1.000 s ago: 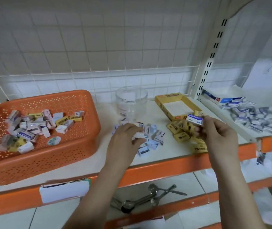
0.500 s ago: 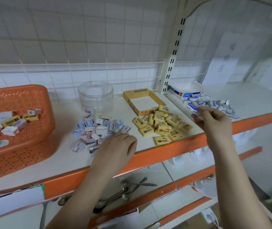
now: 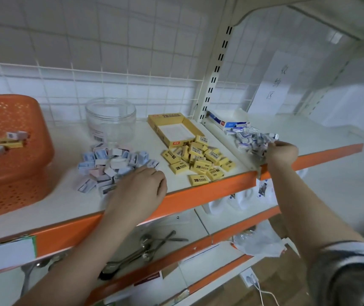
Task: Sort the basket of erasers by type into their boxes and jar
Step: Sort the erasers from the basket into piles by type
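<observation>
Only 1 view is given, from a camera on the person's head. It looks forward and down, close above the shelf (image 3: 198,191), with both forearms reaching away from it toward the tiled wall (image 3: 110,51).

You can read "2B" on the yellow box (image 3: 172,129) and on the yellow erasers (image 3: 198,160) piled before it. A barcode label sits on the jar (image 3: 110,118). Handwritten characters mark the wall sheet (image 3: 273,85), too blurred to make out.
</observation>
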### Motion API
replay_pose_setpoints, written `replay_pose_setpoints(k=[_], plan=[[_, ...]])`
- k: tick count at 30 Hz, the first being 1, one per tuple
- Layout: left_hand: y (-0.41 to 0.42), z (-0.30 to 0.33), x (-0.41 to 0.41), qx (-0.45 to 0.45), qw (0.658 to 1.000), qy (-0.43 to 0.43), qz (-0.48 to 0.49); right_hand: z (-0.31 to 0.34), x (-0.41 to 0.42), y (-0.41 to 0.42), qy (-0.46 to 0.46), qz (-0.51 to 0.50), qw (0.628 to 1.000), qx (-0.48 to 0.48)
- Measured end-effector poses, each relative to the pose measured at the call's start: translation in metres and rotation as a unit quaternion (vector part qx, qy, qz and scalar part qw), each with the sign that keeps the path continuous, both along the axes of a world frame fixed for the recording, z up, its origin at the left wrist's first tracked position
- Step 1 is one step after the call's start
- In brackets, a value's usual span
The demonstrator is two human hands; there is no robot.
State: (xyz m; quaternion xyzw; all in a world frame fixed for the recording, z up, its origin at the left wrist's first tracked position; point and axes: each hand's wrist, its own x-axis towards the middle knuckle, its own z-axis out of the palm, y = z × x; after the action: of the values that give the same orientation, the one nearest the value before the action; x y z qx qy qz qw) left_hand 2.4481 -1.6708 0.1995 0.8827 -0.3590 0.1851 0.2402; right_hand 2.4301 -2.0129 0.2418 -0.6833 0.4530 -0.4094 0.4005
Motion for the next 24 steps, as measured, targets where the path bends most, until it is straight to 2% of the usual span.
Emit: replay_pose_setpoints(k=[3, 7, 10, 17, 21, 24], plan=[[0.000, 0.001, -0.001, 0.006, 1.000, -0.004, 0.005, 0.002, 0.003, -0.001, 0.030, -0.004, 0.999, -0.027], [-0.001, -0.001, 0.000, 0.018, 0.999, -0.025, 0.019, 0.003, 0.009, 0.002, 0.099, 0.017, 0.995, -0.017], [-0.001, 0.000, 0.000, 0.021, 0.999, -0.037, 0.016, 0.001, 0.013, 0.007, 0.111, 0.022, 0.993, -0.032], [-0.001, -0.001, -0.001, 0.031, 0.997, -0.074, 0.011, 0.005, 0.028, 0.036, 0.071, 0.064, 0.988, -0.121], [0.001, 0.001, -0.002, 0.001, 0.997, -0.069, -0.027, 0.018, 0.045, 0.070, 0.045, 0.161, 0.971, -0.172], [0.008, 0.006, -0.003, -0.035, 0.997, -0.022, -0.070, 0.030, 0.059, 0.104, 0.009, 0.252, 0.952, -0.176]])
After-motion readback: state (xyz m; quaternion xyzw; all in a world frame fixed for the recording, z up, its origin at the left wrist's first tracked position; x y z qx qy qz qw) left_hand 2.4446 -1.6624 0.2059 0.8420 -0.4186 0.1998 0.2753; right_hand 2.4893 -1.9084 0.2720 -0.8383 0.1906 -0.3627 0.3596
